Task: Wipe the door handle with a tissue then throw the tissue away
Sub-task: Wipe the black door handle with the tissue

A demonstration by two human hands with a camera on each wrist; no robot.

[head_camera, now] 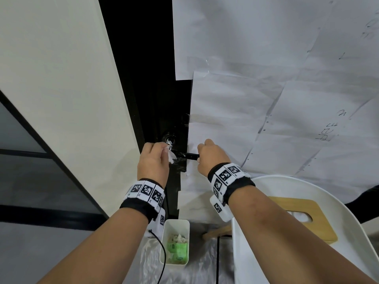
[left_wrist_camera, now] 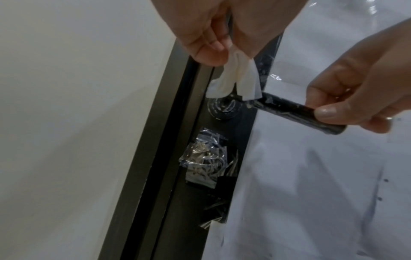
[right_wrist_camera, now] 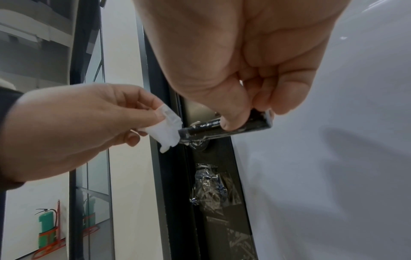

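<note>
Tissue [left_wrist_camera: 233,81] sat pinched in your left hand [head_camera: 152,160], touching the door handle [left_wrist_camera: 295,112] at its door end. Your right hand [head_camera: 212,156] fingers [left_wrist_camera: 327,112] gripped the handle's free end. Bin [head_camera: 176,224] below held scraps.

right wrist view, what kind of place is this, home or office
Probably an office or commercial building: a green fire extinguisher stands in a red floor stand, dark-framed glass partitions line the wall, and the door is covered in taped paper sheets.
</note>
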